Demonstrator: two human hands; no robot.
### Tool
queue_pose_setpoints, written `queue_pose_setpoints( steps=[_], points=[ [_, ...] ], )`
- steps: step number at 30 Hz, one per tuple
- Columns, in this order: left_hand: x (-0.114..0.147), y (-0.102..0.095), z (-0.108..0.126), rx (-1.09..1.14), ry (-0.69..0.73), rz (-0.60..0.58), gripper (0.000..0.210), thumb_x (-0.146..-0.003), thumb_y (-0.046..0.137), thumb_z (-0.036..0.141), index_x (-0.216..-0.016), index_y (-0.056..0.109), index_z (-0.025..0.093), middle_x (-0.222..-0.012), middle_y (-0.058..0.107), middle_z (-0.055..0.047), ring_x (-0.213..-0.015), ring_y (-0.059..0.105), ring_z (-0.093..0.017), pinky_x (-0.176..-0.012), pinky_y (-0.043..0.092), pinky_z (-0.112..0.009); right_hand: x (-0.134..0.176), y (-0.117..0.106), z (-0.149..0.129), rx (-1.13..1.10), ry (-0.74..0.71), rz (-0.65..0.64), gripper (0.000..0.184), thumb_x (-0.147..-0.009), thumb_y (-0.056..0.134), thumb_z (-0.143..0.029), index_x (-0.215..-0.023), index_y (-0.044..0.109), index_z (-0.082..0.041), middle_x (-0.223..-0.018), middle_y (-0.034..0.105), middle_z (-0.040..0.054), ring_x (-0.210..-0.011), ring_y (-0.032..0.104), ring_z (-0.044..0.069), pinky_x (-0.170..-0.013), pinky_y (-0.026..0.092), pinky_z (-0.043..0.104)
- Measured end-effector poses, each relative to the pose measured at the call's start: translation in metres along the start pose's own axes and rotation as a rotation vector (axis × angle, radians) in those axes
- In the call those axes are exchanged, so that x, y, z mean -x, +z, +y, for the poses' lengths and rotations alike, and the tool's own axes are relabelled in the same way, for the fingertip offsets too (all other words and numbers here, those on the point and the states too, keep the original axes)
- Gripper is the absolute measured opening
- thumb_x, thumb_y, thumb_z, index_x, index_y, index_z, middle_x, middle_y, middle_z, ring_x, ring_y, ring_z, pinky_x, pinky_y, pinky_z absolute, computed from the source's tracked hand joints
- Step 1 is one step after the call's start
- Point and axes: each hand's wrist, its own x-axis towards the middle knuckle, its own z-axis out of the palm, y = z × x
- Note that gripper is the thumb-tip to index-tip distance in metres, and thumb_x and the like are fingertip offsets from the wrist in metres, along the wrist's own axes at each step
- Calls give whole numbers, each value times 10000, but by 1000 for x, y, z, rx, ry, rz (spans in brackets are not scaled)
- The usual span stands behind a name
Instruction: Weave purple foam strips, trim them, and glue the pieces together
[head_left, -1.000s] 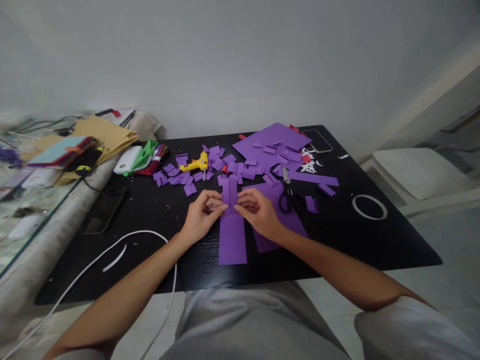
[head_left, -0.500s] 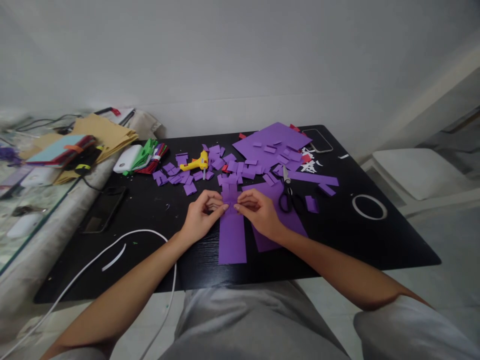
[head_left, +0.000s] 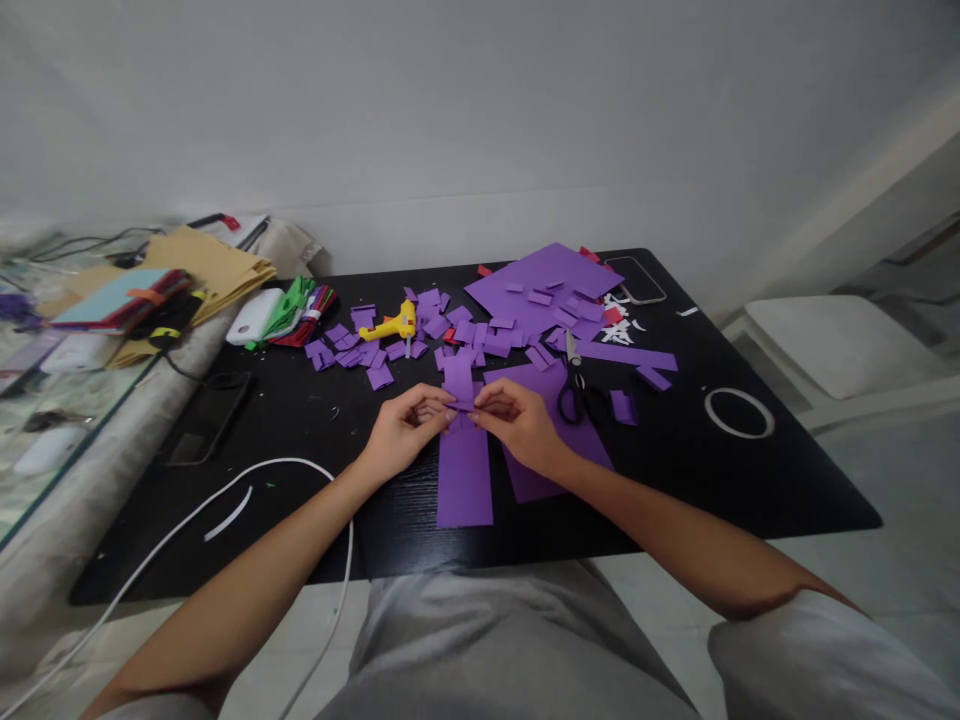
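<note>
Between my two hands is a narrow purple paper strip [head_left: 459,376], bent across where the fingers meet it. My left hand [head_left: 407,428] pinches its left edge, and my right hand [head_left: 520,425] pinches the right edge. Below the fingers a wider purple paper piece [head_left: 465,485] lies on the black table; whether it joins the strip is hidden. Under my right wrist rests a purple sheet [head_left: 536,485]. Black-handled scissors [head_left: 574,375] lie partly on that sheet, just beyond my right hand.
Many small folded purple pieces [head_left: 380,376] surround a yellow glue gun [head_left: 390,325]. Behind them lies a large purple sheet [head_left: 544,268]. A phone [head_left: 208,420] and white cable [head_left: 289,461] are at left, a white ring [head_left: 739,413] at right. Paper stacks [head_left: 217,272] crowd the left side.
The purple strip between my fingers now shows a raised crosswise fold where it looked flatter before. My fingertips have shifted slightly; the arms and surrounding things stay put.
</note>
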Motion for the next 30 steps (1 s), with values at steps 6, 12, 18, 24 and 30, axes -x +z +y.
queue_pose_setpoints(
  steps=[6, 12, 18, 24, 30],
  points=[
    [1, -1, -2, -36, 15, -2, 170, -821, 784, 249, -957, 744, 156, -729, 743, -15, -648, 713, -133, -645, 581, -228, -1, -2, 1, 27, 1, -46, 247, -782, 800, -268, -1007, 708, -224, -919, 769, 24, -892, 750, 179, -847, 601, 321],
    [3, -1, -3, -106, 36, -20, 145, -834, 756, 249, -945, 769, 158, -769, 764, -37, -679, 711, -136, -662, 575, -225, 1, -2, 5, 50, -12, -82, 172, -807, 773, -286, -964, 756, -217, -931, 799, 35, -882, 769, 189, -857, 601, 326],
    [4, 0, -3, -118, 56, -16, 126, -839, 743, 239, -928, 775, 156, -768, 774, -40, -668, 713, -128, -643, 563, -208, 1, -2, 8, 86, -27, -52, 150, -809, 751, -275, -939, 778, -206, -899, 809, 43, -835, 774, 193, -797, 605, 319],
    [4, 0, -3, -138, 74, -16, 105, -841, 736, 227, -914, 775, 162, -766, 774, -37, -661, 709, -126, -636, 561, -206, 1, -1, 9, 71, -22, -41, 155, -791, 748, -268, -927, 792, -208, -900, 815, 39, -831, 777, 190, -808, 612, 317],
    [3, -1, -6, -133, 51, -27, 120, -841, 738, 231, -935, 768, 163, -781, 769, -35, -680, 710, -128, -660, 565, -213, 1, -1, 8, 94, -19, -41, 160, -796, 746, -280, -927, 794, -203, -914, 818, 48, -841, 782, 195, -822, 612, 321]
  ],
)
